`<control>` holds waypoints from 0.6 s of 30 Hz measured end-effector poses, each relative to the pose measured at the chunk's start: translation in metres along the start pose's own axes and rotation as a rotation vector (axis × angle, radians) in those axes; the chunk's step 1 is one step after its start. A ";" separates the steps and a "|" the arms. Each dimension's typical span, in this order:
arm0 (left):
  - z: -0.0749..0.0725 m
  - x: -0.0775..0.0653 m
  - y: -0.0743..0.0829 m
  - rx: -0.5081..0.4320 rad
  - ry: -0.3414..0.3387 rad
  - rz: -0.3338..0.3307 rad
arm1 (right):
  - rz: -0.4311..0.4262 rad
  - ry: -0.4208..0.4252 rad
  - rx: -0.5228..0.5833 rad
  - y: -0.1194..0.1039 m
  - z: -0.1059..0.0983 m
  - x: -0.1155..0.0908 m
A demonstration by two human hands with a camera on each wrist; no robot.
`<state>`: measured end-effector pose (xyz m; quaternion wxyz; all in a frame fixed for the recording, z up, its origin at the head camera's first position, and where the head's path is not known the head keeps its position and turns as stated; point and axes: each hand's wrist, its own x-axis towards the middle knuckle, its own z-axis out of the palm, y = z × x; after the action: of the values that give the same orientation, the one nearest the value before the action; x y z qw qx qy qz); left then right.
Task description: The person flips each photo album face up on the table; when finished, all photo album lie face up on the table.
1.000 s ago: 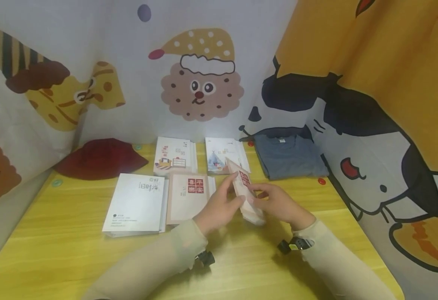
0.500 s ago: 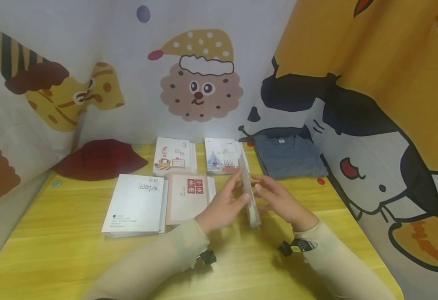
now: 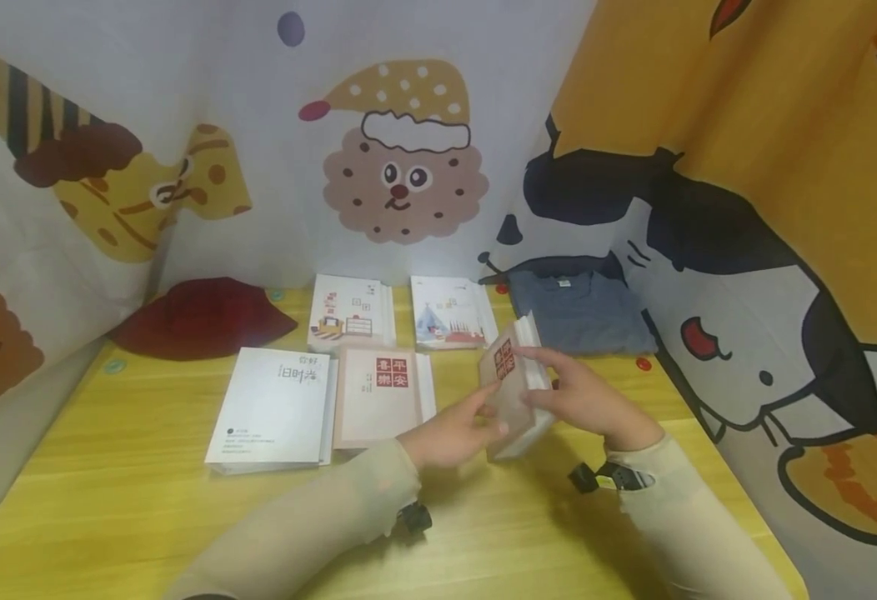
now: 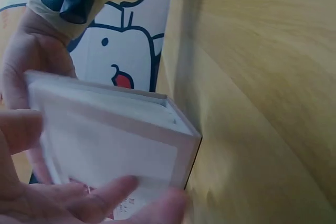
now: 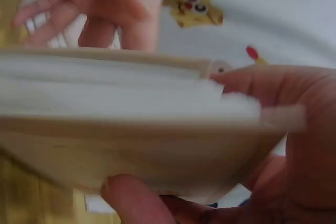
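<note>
My right hand [image 3: 596,404] grips a thick beige hardcover book [image 3: 512,392], fingers and thumb on opposite covers. The book stands tilted on edge, its cover with four red character blocks facing left and its white page edges facing right. In the right wrist view, the pages [image 5: 105,90] show between the two covers. My left hand [image 3: 449,433] is beside the front cover with its fingers extended. Seen from the left wrist, those fingers [image 4: 113,192] overlap the cover. A matching beige book [image 3: 378,417] lies flat on the table to the left.
A white book [image 3: 269,417] lies left of the flat beige one. Behind them lie two illustrated books, one left [image 3: 352,308] and one right [image 3: 449,312]. A dark red hat [image 3: 202,321] and a folded grey-blue shirt [image 3: 584,312] flank the yellow table [image 3: 483,542]; patterned curtains hang behind.
The book has moved right and turned, from edge-on half a second ago to front cover showing. The left hand has loosened from it; the right hand has moved right with the book.
</note>
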<state>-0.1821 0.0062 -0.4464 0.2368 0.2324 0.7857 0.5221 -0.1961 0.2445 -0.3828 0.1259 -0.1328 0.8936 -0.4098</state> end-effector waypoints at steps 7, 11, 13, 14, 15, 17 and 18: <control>-0.001 0.001 0.000 0.004 0.023 -0.060 | 0.106 -0.007 -0.149 0.019 -0.003 0.007; -0.001 0.001 -0.002 -0.002 0.044 -0.075 | 0.132 -0.015 -0.126 0.030 -0.002 0.012; -0.001 0.001 -0.004 -0.010 0.059 -0.097 | 0.141 -0.021 -0.110 0.035 -0.003 0.014; -0.001 0.000 -0.005 -0.012 0.067 -0.110 | 0.144 -0.024 -0.105 0.037 -0.004 0.015; -0.001 0.000 -0.006 -0.015 0.075 -0.119 | 0.144 -0.032 -0.097 0.040 -0.004 0.015; -0.001 0.000 -0.006 -0.024 0.089 -0.125 | 0.152 -0.043 -0.082 0.045 -0.006 0.017; -0.002 -0.001 -0.006 -0.030 0.097 -0.129 | 0.163 -0.051 -0.066 0.048 -0.006 0.017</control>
<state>-0.1829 0.0024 -0.4513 0.2351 0.1521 0.8018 0.5280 -0.2208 0.2731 -0.4171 0.1769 -0.0743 0.9110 -0.3652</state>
